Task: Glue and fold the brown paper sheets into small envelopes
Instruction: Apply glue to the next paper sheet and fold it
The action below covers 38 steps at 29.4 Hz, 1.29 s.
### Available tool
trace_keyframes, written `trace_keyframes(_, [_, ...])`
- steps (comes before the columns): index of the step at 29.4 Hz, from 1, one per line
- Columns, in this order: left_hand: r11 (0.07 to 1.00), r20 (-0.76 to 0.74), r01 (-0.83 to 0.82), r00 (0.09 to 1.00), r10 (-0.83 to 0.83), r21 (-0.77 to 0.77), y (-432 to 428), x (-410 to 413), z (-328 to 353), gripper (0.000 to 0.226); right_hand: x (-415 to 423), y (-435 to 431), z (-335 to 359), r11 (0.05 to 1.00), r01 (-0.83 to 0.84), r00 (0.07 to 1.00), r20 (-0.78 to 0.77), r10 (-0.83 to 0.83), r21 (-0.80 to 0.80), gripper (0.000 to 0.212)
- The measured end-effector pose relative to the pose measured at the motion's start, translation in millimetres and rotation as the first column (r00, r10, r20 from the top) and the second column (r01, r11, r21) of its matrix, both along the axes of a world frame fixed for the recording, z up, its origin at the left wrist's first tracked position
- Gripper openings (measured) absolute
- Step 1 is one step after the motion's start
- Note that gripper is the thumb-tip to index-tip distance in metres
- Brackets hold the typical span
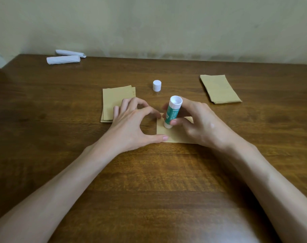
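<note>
A small brown paper sheet (173, 134) lies flat on the wooden table (149, 181) in front of me. My right hand (200, 123) grips a green-and-white glue stick (172, 111), held nearly upright with one end down on the sheet. My left hand (131, 121) spreads over the sheet's left edge, thumb tip and a fingertip pressing the paper down. The stick's white cap (157, 85) stands alone farther back. My right hand covers much of the sheet.
A stack of brown paper pieces (114, 100) lies under and behind my left hand. Another stack (219, 89) sits at the right rear. Two rolled white paper bundles (63, 59) lie at the far left by the wall.
</note>
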<state>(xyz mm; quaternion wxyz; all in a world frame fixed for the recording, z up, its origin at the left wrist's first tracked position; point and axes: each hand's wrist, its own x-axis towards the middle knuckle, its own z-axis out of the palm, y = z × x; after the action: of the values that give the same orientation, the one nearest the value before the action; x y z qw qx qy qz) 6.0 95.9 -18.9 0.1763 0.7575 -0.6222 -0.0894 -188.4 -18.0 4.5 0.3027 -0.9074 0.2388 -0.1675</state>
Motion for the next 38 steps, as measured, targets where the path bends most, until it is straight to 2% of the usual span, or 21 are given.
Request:
trace_keyframes(6, [1.0,-0.006,0.006,1.0,-0.006,-0.001,-0.2,-0.3,-0.7,0.069,-2.7,0.8,1.6,0.997,0.05,0.999,0.008,-0.049,-0.058,0.019])
trace_keyframes(14, [1.0,-0.013,0.007,1.0,-0.007,0.019,-0.7,-0.3,0.0,0.066,2.9,0.8,-5.2,0.984,0.135,0.991,0.007,-0.135,-0.12,0.024])
trace_keyframes(27, [1.0,-0.023,0.013,1.0,-0.013,-0.012,0.4,0.0,-2.1,0.064,16.5,-11.1,-9.2,0.971,0.206,0.979,0.028,-0.204,-0.12,0.02])
trace_keyframes(30, [1.0,-0.032,0.013,0.999,-0.013,-0.005,0.6,-0.1,-2.5,0.064,16.4,-13.7,-9.6,0.969,0.234,0.972,0.031,-0.233,-0.073,0.019])
trace_keyframes(32, [1.0,-0.025,0.015,1.0,-0.015,-0.01,1.1,0.4,-2.5,0.065,14.1,-16.4,-9.6,0.966,0.259,0.961,0.094,-0.26,0.024,0.021])
trace_keyframes(34, [1.0,-0.018,0.021,1.0,-0.021,-0.007,1.4,0.3,-2.1,0.065,8.1,-19.0,-7.3,0.951,0.283,0.927,0.22,-0.305,0.127,0.025])
trace_keyframes(36, [1.0,-0.015,0.021,1.0,-0.021,-0.004,1.5,0.1,-1.8,0.065,0.0,-19.3,-0.4,0.94,0.298,0.885,0.321,-0.337,0.166,0.029])
trace_keyframes(38, [1.0,-0.015,0.011,1.0,-0.012,-0.015,2.1,0.0,-1.7,0.064,-5.5,-17.9,4.0,0.944,0.282,0.876,0.354,-0.326,0.172,0.03])
